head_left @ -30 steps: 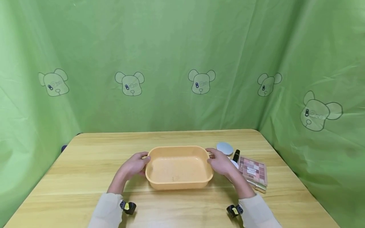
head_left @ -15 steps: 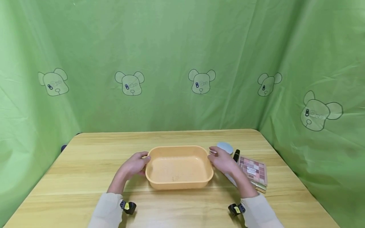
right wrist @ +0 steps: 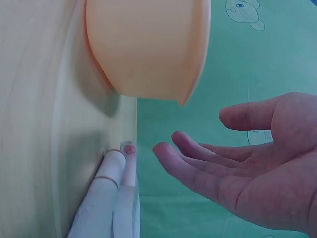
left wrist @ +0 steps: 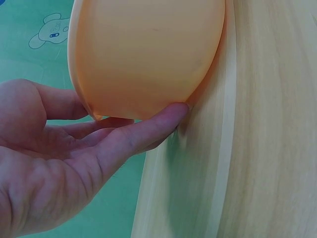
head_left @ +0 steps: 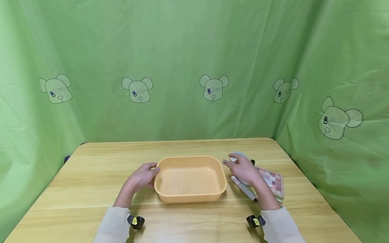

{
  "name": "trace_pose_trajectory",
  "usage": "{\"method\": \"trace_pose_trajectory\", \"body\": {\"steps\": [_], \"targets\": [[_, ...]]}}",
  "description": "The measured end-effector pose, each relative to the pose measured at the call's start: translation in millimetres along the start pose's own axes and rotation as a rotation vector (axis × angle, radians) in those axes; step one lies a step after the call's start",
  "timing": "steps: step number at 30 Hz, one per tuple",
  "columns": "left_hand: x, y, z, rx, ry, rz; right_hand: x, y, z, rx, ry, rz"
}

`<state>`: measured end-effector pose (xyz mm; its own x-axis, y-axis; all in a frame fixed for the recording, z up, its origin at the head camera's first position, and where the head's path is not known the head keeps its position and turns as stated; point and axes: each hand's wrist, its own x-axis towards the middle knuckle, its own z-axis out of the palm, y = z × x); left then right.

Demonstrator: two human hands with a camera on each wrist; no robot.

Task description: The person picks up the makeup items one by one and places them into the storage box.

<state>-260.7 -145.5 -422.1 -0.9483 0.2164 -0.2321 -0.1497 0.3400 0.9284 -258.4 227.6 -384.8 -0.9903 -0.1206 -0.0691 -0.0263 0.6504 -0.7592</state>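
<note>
Wooden table (head_left: pixel 103 162) | orange tub (head_left: pixel 188 177): faint inner mark (head_left: pixel 186 191), possibly print

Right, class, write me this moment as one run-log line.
left hand: grips orange tub | right hand: holds nothing, apart from tub | tub: empty, on table | makeup palette: right of tub

Wood-grain tabletop (head_left: pixel 106 165) with rounded far corners, an orange basin (head_left: pixel 191 198) near its middle, at the right a slanting pale tube (head_left: pixel 244 189), a partly hidden round disc (head_left: pixel 239 154), a black tip (head_left: pixel 253 162), a pink makeup palette (head_left: pixel 275 180)
</note>
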Motion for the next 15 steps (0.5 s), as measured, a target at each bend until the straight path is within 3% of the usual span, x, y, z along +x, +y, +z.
{"method": "trace_pose_trajectory", "body": {"steps": [4,15], "targets": [[0.0,-0.6,-0.7,-0.003,-0.004,0.004,0,0,-7.6,0.068,-0.015,0.02],[0.4,-1.6,-0.9,-0.004,-0.001,0.01,-3,9,-27.2,0.062,0.021,0.05]]}}
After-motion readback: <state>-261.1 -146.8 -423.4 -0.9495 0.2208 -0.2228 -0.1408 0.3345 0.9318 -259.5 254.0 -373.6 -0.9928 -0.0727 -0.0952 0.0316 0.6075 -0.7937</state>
